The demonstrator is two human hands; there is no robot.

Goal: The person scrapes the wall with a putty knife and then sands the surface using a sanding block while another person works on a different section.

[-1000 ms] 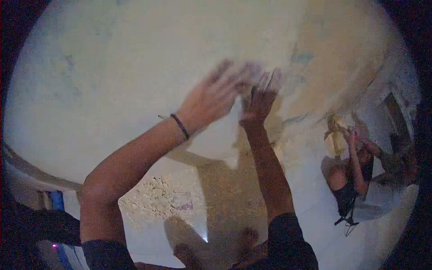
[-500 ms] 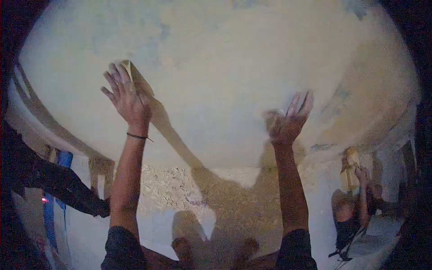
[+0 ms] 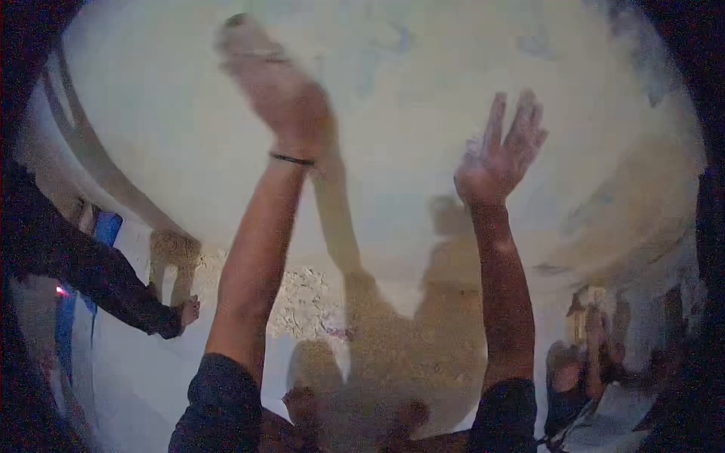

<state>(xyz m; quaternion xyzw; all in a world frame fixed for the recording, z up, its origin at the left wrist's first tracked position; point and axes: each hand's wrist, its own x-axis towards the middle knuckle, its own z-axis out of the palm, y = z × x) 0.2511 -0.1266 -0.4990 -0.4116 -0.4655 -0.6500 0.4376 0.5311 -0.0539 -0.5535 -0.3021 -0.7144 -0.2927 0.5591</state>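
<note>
My left hand (image 3: 285,94), with a dark band at the wrist, is raised at the upper left before the broad pale surface (image 3: 408,136). Motion smears its fingers, so their pose and anything in them are unclear. My right hand (image 3: 502,162) is up at the right with its fingers apart, near or against the same surface. Whitish residue shows on its fingers, and a small pale patch by the thumb is too blurred to name. Both arms cast brown shadows on the surface.
Rough, crinkled plaster (image 3: 302,302) shows between my arms. At the left a dark-sleeved arm (image 3: 113,279) of another person reaches inward, near a blue upright strip (image 3: 107,229). Another person (image 3: 566,385) is at the lower right, with one arm raised.
My left hand has moved up and right, and my right hand has risen slightly with its fingers more upright. The other person's hand at the left has come into view.
</note>
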